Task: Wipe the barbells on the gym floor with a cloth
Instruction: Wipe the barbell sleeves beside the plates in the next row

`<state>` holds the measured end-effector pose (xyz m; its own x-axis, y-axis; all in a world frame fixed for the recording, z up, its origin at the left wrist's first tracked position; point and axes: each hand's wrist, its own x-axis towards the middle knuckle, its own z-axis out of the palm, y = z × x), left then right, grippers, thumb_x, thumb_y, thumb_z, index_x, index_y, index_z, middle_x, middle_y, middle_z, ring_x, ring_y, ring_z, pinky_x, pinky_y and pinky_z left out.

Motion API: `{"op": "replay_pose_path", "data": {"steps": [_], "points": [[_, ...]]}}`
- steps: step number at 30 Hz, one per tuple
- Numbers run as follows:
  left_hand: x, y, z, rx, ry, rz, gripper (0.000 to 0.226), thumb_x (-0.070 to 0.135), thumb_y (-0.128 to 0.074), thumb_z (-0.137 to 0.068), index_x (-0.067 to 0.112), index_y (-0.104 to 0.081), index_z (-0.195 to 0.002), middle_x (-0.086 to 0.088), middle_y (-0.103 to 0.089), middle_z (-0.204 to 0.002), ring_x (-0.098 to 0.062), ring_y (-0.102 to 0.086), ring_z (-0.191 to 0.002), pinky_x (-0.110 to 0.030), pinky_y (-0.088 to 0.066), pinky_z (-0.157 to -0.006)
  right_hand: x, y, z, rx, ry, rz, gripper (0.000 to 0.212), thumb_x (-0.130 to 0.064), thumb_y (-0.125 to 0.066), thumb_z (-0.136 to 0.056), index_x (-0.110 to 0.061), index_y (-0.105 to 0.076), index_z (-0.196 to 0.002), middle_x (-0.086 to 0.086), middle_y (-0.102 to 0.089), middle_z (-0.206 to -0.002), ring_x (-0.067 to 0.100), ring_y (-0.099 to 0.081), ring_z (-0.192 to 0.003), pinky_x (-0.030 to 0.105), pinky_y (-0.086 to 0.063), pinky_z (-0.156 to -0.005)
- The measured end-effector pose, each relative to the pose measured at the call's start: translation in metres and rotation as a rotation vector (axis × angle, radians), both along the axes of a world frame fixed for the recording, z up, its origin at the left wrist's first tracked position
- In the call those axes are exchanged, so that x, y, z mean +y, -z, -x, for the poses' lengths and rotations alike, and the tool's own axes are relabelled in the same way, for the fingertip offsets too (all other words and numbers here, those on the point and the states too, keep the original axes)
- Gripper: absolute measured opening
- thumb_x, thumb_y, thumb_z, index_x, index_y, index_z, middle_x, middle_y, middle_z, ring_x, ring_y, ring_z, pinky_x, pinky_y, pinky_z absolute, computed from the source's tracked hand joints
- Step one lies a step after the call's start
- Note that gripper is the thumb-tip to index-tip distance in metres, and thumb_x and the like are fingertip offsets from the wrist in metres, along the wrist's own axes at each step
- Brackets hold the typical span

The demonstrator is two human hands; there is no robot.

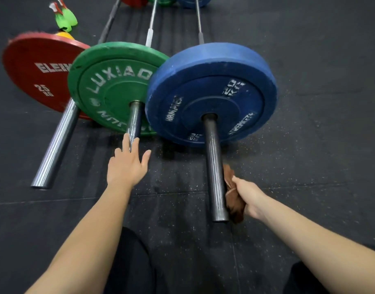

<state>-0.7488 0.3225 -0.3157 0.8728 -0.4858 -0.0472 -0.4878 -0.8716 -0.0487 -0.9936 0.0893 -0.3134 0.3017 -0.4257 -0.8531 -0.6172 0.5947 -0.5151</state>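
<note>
Right hand: the right hand (248,197), in the lower right of the frame, has its fingers curled round a bunched brown cloth (234,205) and presses it against the right flank of the right bar (214,166), close to the bar's near end.

Left hand: the left hand (127,166), at centre frame, is spread with straight fingers. Its fingertips lie over the near end of the middle bar (133,119); whether they press on it I cannot tell.

Where the bars lie: three bars rest side by side on the dark gym floor (309,145). The left bar (55,145) carries a red plate (40,73), the middle bar a green plate (114,88), the right bar a blue plate (212,94).

Long axis: each bar runs from the lower part of the frame up and away towards the top edge, so a wipe travels along that line.

Relation that matters: the cloth sits at the near end of the right bar's thick end section, with the blue plate directly up-frame from it. The bare stretch between cloth and plate is the part I judge open to the next stroke.

Nearer hand: the right hand serves the right bar. The left hand is well apart from it, nearer the middle bar, and could steady that one.

Risk: the cloth touches one side only, so the far flank may get missed.
</note>
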Motion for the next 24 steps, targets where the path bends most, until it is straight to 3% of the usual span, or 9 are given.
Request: {"op": "replay_pose_path", "data": {"steps": [3,5,8,13,15,17,19,21,24], "points": [[0.0,0.001,-0.002,0.002,-0.001,0.0,0.07,0.061,-0.019,-0.104,0.019,-0.026,-0.159,-0.011,-0.01,-0.17,-0.039,-0.052,-0.113,-0.046,-0.048,-0.077,0.011,-0.001,0.004,-0.04,-0.033,-0.255,0.05,-0.044,-0.039,-0.108,-0.004,-0.064,-0.126,0.024,-0.071,-0.118,0.038,-0.071,-0.104,0.054,-0.057,-0.092],[0.0,0.001,-0.003,0.003,-0.003,-0.005,0.07,0.061,-0.019,-0.104,0.019,-0.025,-0.159,-0.011,-0.009,-0.17,-0.04,-0.051,-0.114,-0.047,-0.048,-0.078,0.01,-0.008,0.004,-0.107,-0.016,-0.341,0.058,-0.048,-0.033,-0.108,-0.001,-0.064,-0.122,0.027,-0.07,-0.116,0.039,-0.073,-0.098,0.051,-0.06,-0.084],[0.0,0.001,-0.002,-0.004,-0.004,0.006,0.069,0.061,-0.021,-0.104,0.019,-0.026,-0.158,-0.012,-0.011,-0.169,-0.041,-0.052,-0.111,-0.048,-0.049,-0.077,0.009,-0.013,-0.001,-0.11,-0.003,-0.345,0.071,-0.062,-0.037,-0.103,0.001,-0.067,-0.116,0.027,-0.072,-0.107,0.04,-0.074,-0.088,0.049,-0.058,-0.08],[-0.001,-0.001,-0.001,-0.014,-0.009,0.014,0.069,0.061,-0.024,-0.104,0.018,-0.025,-0.158,-0.01,-0.012,-0.169,-0.041,-0.053,-0.111,-0.046,-0.047,-0.073,0.004,-0.018,-0.023,-0.148,0.072,-0.313,0.083,-0.074,-0.038,-0.095,-0.002,-0.065,-0.128,0.025,-0.074,-0.102,0.041,-0.074,-0.085,0.049,-0.06,-0.076],[-0.002,-0.002,0.0,-0.01,-0.011,0.012,0.07,0.062,-0.024,-0.104,0.018,-0.024,-0.158,-0.01,-0.012,-0.169,-0.04,-0.053,-0.112,-0.045,-0.047,-0.072,0.001,-0.022,-0.031,-0.205,0.147,-0.349,0.09,-0.081,-0.04,-0.089,-0.002,-0.065,-0.124,0.031,-0.07,-0.11,0.048,-0.071,-0.095,0.059,-0.057,-0.084],[-0.002,-0.003,0.0,-0.008,-0.009,0.01,0.071,0.062,-0.023,-0.103,0.019,-0.023,-0.159,-0.01,-0.012,-0.17,-0.04,-0.053,-0.112,-0.044,-0.047,-0.071,0.001,-0.024,-0.035,-0.237,0.167,-0.393,0.097,-0.088,-0.044,-0.081,-0.005,-0.063,-0.129,0.036,-0.065,-0.119,0.054,-0.065,-0.11,0.069,-0.045,-0.1],[-0.002,-0.003,-0.001,-0.008,-0.008,0.009,0.072,0.063,-0.023,-0.103,0.019,-0.022,-0.159,-0.01,-0.012,-0.17,-0.04,-0.053,-0.112,-0.044,-0.048,-0.072,0.003,-0.023,-0.034,-0.266,0.157,-0.401,0.101,-0.09,-0.045,-0.078,-0.004,-0.064,-0.128,0.035,-0.065,-0.121,0.054,-0.064,-0.111,0.07,-0.042,-0.102],[-0.001,-0.003,-0.001,-0.004,-0.008,0.008,0.073,0.065,-0.024,-0.102,0.02,-0.022,-0.159,-0.01,-0.012,-0.17,-0.04,-0.052,-0.114,-0.045,-0.048,-0.072,0.004,-0.021,-0.029,-0.281,0.092,-0.389,0.099,-0.087,-0.043,-0.082,0.002,-0.069,-0.117,0.032,-0.068,-0.117,0.049,-0.069,-0.103,0.068,-0.051,-0.092],[-0.001,-0.004,0.0,-0.007,-0.002,0.005,0.075,0.067,-0.024,-0.101,0.019,-0.021,-0.159,-0.011,-0.012,-0.169,-0.041,-0.052,-0.113,-0.045,-0.047,-0.071,0.007,-0.021,-0.017,-0.331,-0.01,-0.354,0.085,-0.079,-0.041,-0.091,0.0,-0.068,-0.106,0.028,-0.069,-0.103,0.04,-0.072,-0.085,0.052,-0.062,-0.073]]}}
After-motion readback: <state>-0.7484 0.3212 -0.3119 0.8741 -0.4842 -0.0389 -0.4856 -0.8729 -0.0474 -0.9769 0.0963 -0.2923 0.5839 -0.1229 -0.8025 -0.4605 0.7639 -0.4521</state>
